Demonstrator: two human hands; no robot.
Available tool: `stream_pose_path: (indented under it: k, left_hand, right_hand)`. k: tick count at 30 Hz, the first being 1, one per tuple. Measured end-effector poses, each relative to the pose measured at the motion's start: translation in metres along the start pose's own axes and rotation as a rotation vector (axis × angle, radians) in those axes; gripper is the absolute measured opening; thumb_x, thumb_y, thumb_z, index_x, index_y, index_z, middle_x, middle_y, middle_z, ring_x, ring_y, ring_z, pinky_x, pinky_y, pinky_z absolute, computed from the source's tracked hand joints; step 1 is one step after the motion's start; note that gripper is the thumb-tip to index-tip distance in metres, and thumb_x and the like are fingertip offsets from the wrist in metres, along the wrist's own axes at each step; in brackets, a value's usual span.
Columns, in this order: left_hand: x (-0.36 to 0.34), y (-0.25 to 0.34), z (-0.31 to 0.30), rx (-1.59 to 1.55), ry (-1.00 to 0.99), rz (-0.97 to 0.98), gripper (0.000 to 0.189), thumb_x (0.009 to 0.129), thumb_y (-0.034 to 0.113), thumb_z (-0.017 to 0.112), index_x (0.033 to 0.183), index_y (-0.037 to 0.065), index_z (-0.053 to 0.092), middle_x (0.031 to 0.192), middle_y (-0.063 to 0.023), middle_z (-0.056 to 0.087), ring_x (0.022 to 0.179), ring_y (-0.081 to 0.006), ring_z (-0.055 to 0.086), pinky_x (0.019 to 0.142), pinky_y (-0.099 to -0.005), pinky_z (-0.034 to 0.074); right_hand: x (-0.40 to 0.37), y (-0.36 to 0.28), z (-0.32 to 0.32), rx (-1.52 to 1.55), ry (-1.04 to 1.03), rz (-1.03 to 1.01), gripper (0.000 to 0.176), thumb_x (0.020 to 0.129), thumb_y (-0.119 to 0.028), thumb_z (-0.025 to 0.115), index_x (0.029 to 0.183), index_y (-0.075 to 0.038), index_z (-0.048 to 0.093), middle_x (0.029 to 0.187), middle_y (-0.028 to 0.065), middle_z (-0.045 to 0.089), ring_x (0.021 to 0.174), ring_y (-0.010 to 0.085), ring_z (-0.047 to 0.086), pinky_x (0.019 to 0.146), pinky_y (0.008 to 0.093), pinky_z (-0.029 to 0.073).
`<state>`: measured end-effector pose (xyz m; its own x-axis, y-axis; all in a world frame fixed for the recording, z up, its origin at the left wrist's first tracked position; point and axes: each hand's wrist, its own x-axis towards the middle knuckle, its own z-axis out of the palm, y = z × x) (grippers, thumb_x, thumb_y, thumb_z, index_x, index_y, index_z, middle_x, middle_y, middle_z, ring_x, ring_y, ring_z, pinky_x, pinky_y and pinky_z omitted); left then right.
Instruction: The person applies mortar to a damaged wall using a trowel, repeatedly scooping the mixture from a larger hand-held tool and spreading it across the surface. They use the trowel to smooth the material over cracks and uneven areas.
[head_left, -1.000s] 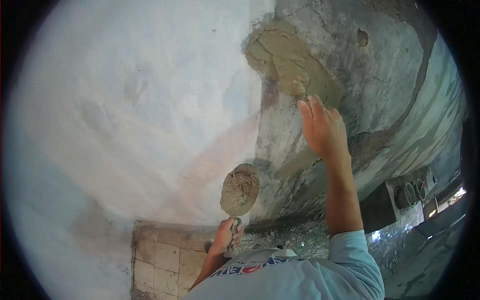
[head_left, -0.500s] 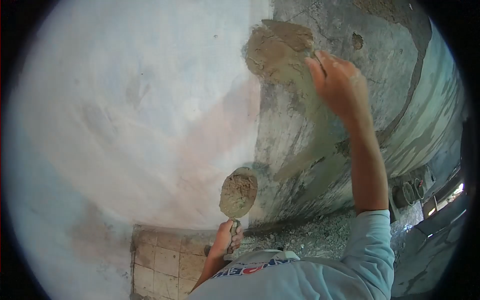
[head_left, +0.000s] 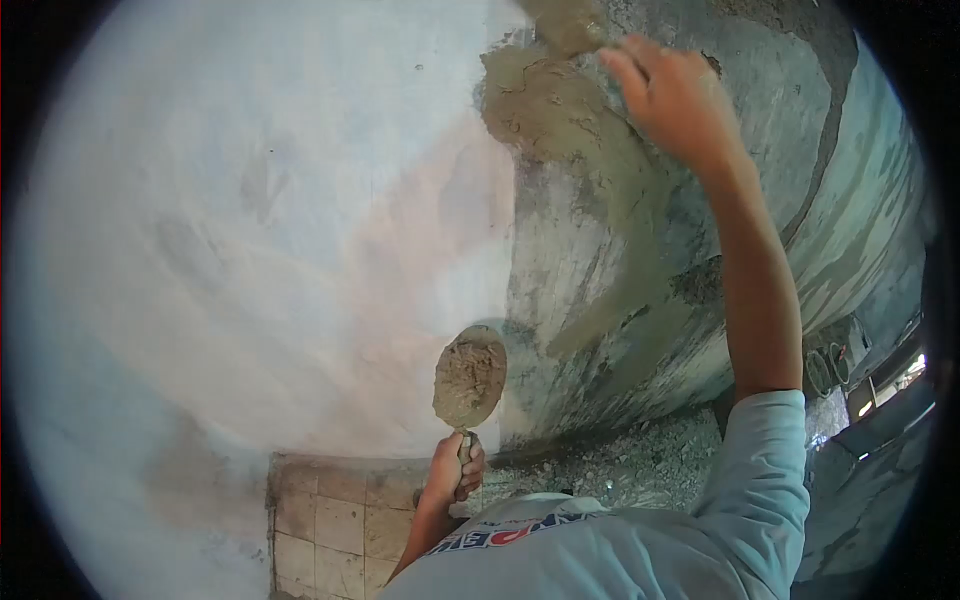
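My left hand [head_left: 455, 472] is wrapped round the handle of a round-bladed trowel [head_left: 470, 378], held low before the wall. Its blade carries a heap of wet mortar [head_left: 474, 366]. High on the wall, my right hand [head_left: 682, 105] grips the handle of a second, mortar-smeared trowel [head_left: 566, 26]; its blade points left and is partly blurred at the top edge. Just below that blade, a thick patch of wet mortar [head_left: 545, 105] sticks to the wall. A thinner smear of mortar [head_left: 625, 275] runs down from it across the bare grey section.
The wall [head_left: 300, 220] is painted pale on the left and bare, rough grey on the right. Square tiles [head_left: 335, 520] lie at lower left. Rubble [head_left: 630, 470] lines the wall's foot. Some coiled or ring-shaped objects [head_left: 825, 370] sit at far right.
My right hand has moved the trowel upward over the wall, uncovering more of the wet mortar patch. My left hand with its loaded trowel stays nearly in place.
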<state>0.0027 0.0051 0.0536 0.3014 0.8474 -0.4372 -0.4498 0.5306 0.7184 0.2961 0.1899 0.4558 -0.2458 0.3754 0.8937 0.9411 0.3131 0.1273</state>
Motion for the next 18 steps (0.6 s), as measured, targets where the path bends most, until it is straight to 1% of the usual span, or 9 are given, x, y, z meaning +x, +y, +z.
stream_pose_path:
  k: [3, 6, 8, 9, 12, 14, 15, 18]
  left_hand:
    - [-0.002, 0.0, 0.0, 0.018, -0.002, 0.001, 0.046, 0.107, 0.047, 0.033, 0.08, 0.013, 0.048, 0.054, 0.0029, 0.037, 0.037, -0.0106, 0.03, 0.035, -0.0284, 0.027]
    - [0.0, -0.002, 0.002, 0.001, 0.01, -0.015, 0.046, 0.107, 0.048, 0.033, 0.08, 0.013, 0.048, 0.054, 0.003, 0.036, 0.037, -0.0109, 0.03, 0.034, -0.0287, 0.027]
    - [0.0, -0.001, 0.004, -0.013, 0.034, -0.032, 0.047, 0.107, 0.048, 0.032, 0.08, 0.013, 0.048, 0.054, 0.0031, 0.036, 0.037, -0.0109, 0.03, 0.034, -0.0288, 0.028]
    - [0.002, 0.0, 0.003, -0.027, 0.01, -0.047, 0.047, 0.107, 0.049, 0.032, 0.08, 0.013, 0.048, 0.053, 0.0031, 0.036, 0.037, -0.0109, 0.03, 0.034, -0.0288, 0.028]
    - [0.007, -0.004, -0.001, -0.04, -0.047, -0.086, 0.048, 0.107, 0.051, 0.034, 0.081, 0.014, 0.048, 0.054, 0.0035, 0.036, 0.037, -0.0105, 0.031, 0.034, -0.0285, 0.029]
    - [0.009, -0.005, -0.001, -0.004, -0.07, -0.085, 0.047, 0.104, 0.055, 0.038, 0.083, 0.015, 0.049, 0.054, 0.0043, 0.037, 0.037, -0.01, 0.031, 0.033, -0.0279, 0.03]
    - [0.009, -0.004, 0.0, 0.022, -0.071, -0.084, 0.047, 0.104, 0.055, 0.037, 0.083, 0.015, 0.048, 0.054, 0.0043, 0.037, 0.037, -0.01, 0.031, 0.033, -0.0279, 0.03]
    - [0.01, -0.007, 0.003, 0.07, -0.065, -0.088, 0.048, 0.104, 0.055, 0.037, 0.083, 0.014, 0.048, 0.054, 0.0041, 0.037, 0.036, -0.0102, 0.031, 0.033, -0.0282, 0.03]
  right_hand:
    - [0.004, 0.021, -0.004, 0.215, 0.045, -0.002, 0.034, 0.102, -0.035, 0.054, 0.114, -0.008, 0.072, 0.105, 0.0215, 0.073, 0.099, 0.0417, 0.069, 0.088, 0.0478, 0.055]
    - [-0.017, 0.018, 0.014, 0.425, -0.104, 0.061, 0.032, 0.101, -0.032, 0.056, 0.11, -0.005, 0.071, 0.1, 0.0228, 0.072, 0.095, 0.0424, 0.068, 0.085, 0.0479, 0.055]
    - [-0.035, 0.013, 0.035, 0.202, 0.018, -0.266, 0.031, 0.101, -0.031, 0.057, 0.108, -0.004, 0.07, 0.096, 0.0226, 0.072, 0.092, 0.042, 0.068, 0.081, 0.0483, 0.055]
    - [-0.042, 0.008, 0.041, 0.085, 0.076, -0.426, 0.03, 0.101, -0.031, 0.057, 0.107, -0.004, 0.07, 0.094, 0.0224, 0.072, 0.091, 0.0418, 0.069, 0.079, 0.0486, 0.055]
    - [-0.062, -0.018, 0.044, 0.38, -0.188, -0.024, 0.029, 0.102, -0.031, 0.058, 0.109, -0.006, 0.069, 0.087, 0.0199, 0.072, 0.082, 0.0414, 0.069, 0.071, 0.0495, 0.056]
    - [-0.08, -0.027, 0.05, 0.31, -0.205, -0.046, 0.028, 0.102, -0.032, 0.057, 0.107, -0.007, 0.068, 0.086, 0.0192, 0.072, 0.077, 0.0418, 0.069, 0.067, 0.0506, 0.056]
    - [-0.088, -0.029, 0.05, 0.274, -0.212, -0.06, 0.028, 0.103, -0.033, 0.057, 0.107, -0.008, 0.068, 0.085, 0.0188, 0.072, 0.075, 0.0421, 0.069, 0.065, 0.0511, 0.057]
    - [-0.099, -0.031, 0.036, 0.182, -0.429, -0.004, 0.029, 0.103, -0.036, 0.057, 0.105, -0.009, 0.066, 0.084, 0.0171, 0.073, 0.071, 0.0427, 0.069, 0.062, 0.0526, 0.056]
